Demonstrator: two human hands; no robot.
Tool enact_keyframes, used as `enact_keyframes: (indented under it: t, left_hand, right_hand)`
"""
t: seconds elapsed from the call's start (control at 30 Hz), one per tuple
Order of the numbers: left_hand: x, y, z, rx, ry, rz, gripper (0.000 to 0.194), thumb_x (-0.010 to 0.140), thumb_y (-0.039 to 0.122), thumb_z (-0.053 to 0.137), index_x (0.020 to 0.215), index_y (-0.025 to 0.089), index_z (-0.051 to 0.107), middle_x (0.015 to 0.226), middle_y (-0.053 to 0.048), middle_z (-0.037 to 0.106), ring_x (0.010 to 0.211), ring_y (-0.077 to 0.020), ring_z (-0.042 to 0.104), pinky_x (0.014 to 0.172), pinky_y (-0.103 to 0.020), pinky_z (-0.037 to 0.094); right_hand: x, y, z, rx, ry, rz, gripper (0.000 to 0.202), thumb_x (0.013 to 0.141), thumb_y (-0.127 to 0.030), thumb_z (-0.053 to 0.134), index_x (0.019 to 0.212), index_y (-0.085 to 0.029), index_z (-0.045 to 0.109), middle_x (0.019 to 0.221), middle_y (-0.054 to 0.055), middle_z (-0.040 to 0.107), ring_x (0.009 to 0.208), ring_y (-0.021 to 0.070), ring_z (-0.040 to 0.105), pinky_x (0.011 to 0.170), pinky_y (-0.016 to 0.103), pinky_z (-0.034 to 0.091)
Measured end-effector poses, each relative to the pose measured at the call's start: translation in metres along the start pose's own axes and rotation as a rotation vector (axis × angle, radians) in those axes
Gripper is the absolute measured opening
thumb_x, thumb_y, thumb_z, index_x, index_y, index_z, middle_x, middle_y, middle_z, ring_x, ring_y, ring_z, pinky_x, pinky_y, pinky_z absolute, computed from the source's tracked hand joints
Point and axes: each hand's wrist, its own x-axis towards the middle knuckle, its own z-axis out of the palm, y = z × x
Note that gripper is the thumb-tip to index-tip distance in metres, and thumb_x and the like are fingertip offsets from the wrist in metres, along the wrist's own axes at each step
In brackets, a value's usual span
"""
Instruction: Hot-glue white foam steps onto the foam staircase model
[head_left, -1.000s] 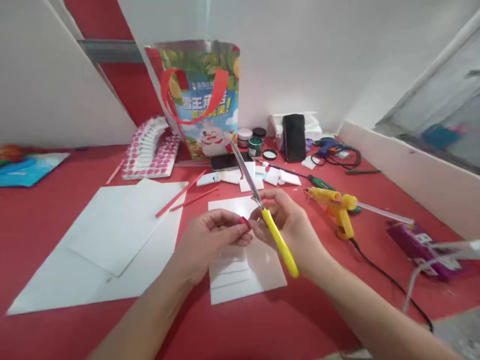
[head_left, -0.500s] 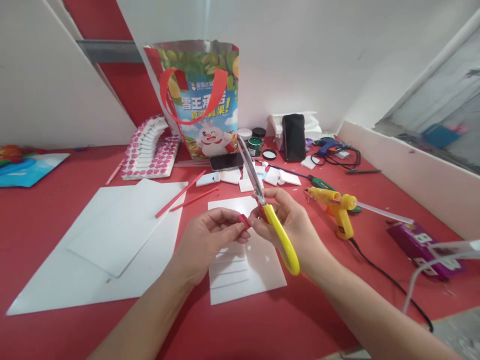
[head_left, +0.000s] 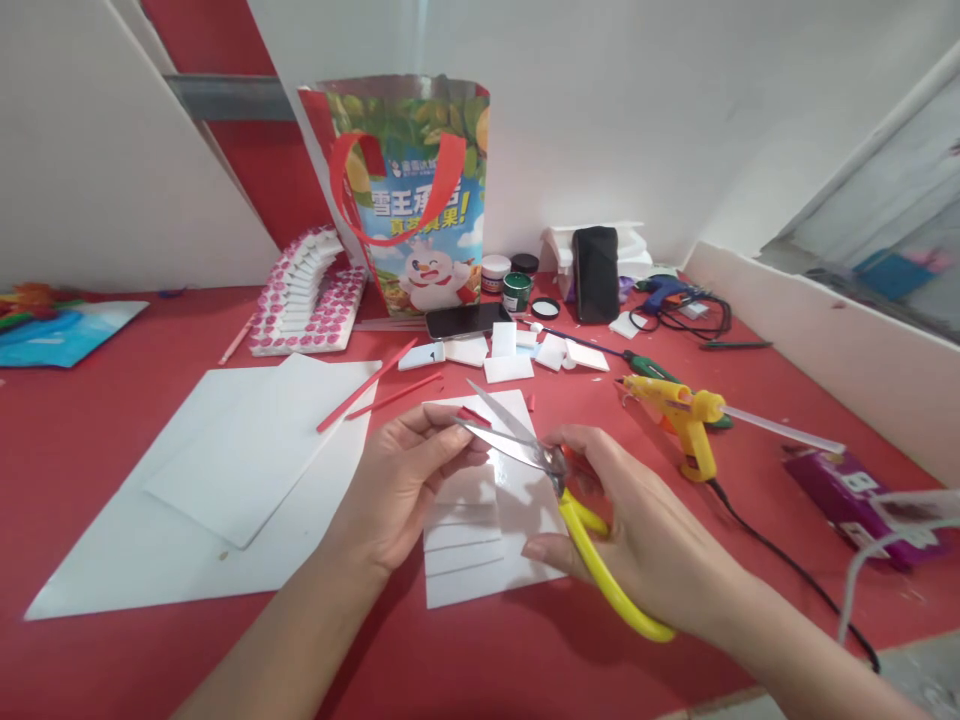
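Observation:
Between its thumb and fingers my left hand [head_left: 409, 475] pinches a small red piece [head_left: 474, 416]. My right hand [head_left: 626, 510] holds yellow-handled scissors [head_left: 619, 590]; their blades are parted and point left, the lower one by the red piece and my left fingertips. Beneath both hands is a white sheet [head_left: 465, 590] with several narrow white strips on it. A small red bit [head_left: 532, 402] lies near the sheet's top right corner. Two red strips [head_left: 367, 385] rest farther left, one of them partly over large white sheets [head_left: 172, 560].
A yellow glue gun [head_left: 694, 430] and its black cord lie right of my right hand, beside a purple box [head_left: 855, 500]. Behind stand a printed bag [head_left: 427, 210], paint jars [head_left: 517, 291] and a phone [head_left: 596, 275]. White pieces [head_left: 508, 369] lie in front of the jars.
The scissors have swung from pointing up to pointing left, with their blades now parted. My right hand has opened its grip around the handles and moved right. A small red bit now shows beyond the blades.

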Motion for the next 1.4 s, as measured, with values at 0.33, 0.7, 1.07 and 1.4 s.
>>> enact_keyframes:
  t: [0.33, 0.7, 1.07, 1.4]
  left_hand:
    - [-0.0011, -0.0033, 0.0008, 0.054, -0.055, 0.057, 0.012, 0.069, 0.016, 0.085, 0.078, 0.019, 0.078, 0.081, -0.002, 0.078, 0.076, -0.0136, 0.072, 0.072, -0.022, 0.061]
    - [-0.0047, -0.003, 0.0014, 0.207, -0.072, 0.105, 0.005, 0.077, 0.018, 0.08, 0.082, 0.018, 0.078, 0.08, -0.002, 0.076, 0.075, -0.0143, 0.069, 0.076, -0.026, 0.057]
    - [-0.0035, -0.005, -0.0021, 0.243, -0.059, 0.096, 0.005, 0.08, 0.022, 0.079, 0.084, 0.018, 0.079, 0.078, -0.003, 0.076, 0.076, -0.0142, 0.069, 0.078, -0.025, 0.056]
    - [-0.0007, -0.0056, 0.0004, 0.213, -0.051, 0.091, 0.009, 0.076, 0.025, 0.082, 0.08, 0.019, 0.077, 0.077, -0.002, 0.075, 0.074, -0.0153, 0.069, 0.076, -0.027, 0.057]
  right_hand:
    - [0.0017, -0.0009, 0.0055, -0.088, 0.032, 0.027, 0.06, 0.071, -0.049, 0.085, 0.113, -0.022, 0.052, 0.097, 0.005, 0.065, 0.08, 0.022, 0.065, 0.072, 0.034, 0.053]
    - [0.0046, -0.0018, 0.0056, -0.032, 0.046, 0.019, 0.052, 0.076, -0.05, 0.082, 0.108, -0.023, 0.052, 0.095, 0.005, 0.067, 0.076, 0.0194, 0.063, 0.068, 0.031, 0.051]
    - [0.0042, 0.0005, 0.0081, -0.067, 0.092, -0.022, 0.048, 0.077, -0.049, 0.082, 0.105, -0.022, 0.055, 0.09, 0.003, 0.068, 0.07, 0.0175, 0.063, 0.061, 0.028, 0.049]
    - [0.0041, 0.0, 0.0081, -0.093, 0.121, -0.046, 0.046, 0.079, -0.049, 0.08, 0.106, -0.022, 0.055, 0.09, 0.005, 0.068, 0.072, 0.0195, 0.064, 0.063, 0.03, 0.05]
